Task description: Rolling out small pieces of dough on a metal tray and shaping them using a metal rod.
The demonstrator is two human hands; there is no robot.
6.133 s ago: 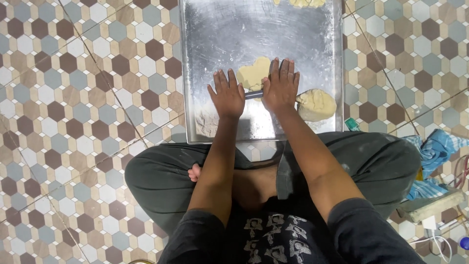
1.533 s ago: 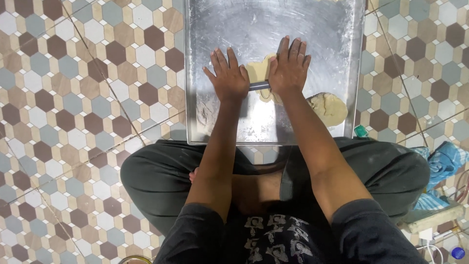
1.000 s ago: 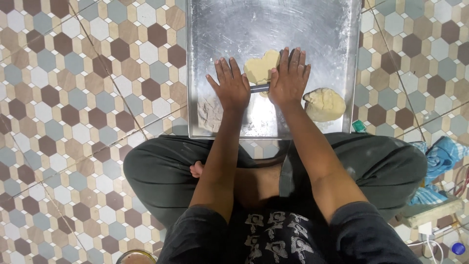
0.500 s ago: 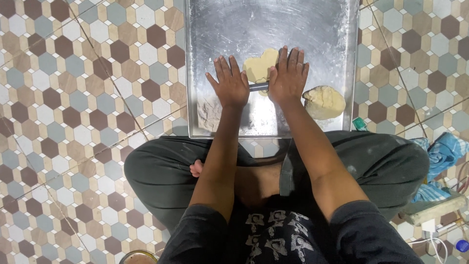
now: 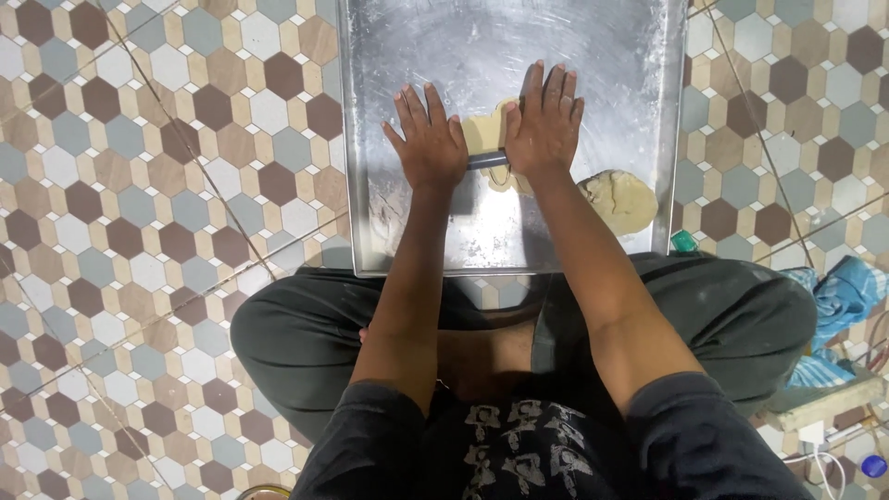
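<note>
A large metal tray (image 5: 407, 37) lies on the tiled floor in front of my crossed legs. My left hand (image 5: 428, 139) and my right hand (image 5: 544, 125) lie flat, palms down, on a thin metal rolling pin (image 5: 488, 160) whose middle shows between them. Under the pin is a flattened piece of pale dough (image 5: 483, 131), mostly covered by my hands. A second lump of dough (image 5: 620, 199) sits on the tray near its right front corner, just right of my right forearm.
The floor is hexagon tile (image 5: 167, 185) in brown, grey and cream. A small green object (image 5: 683, 242) lies by the tray's right front corner. Blue cloth (image 5: 847, 292) and a white cable with a plug (image 5: 815, 444) lie at my right.
Both hands have slid the rolling pin a little farther from me over the dough, after drawing it nearer a second ago. The dough lump at right has not moved.
</note>
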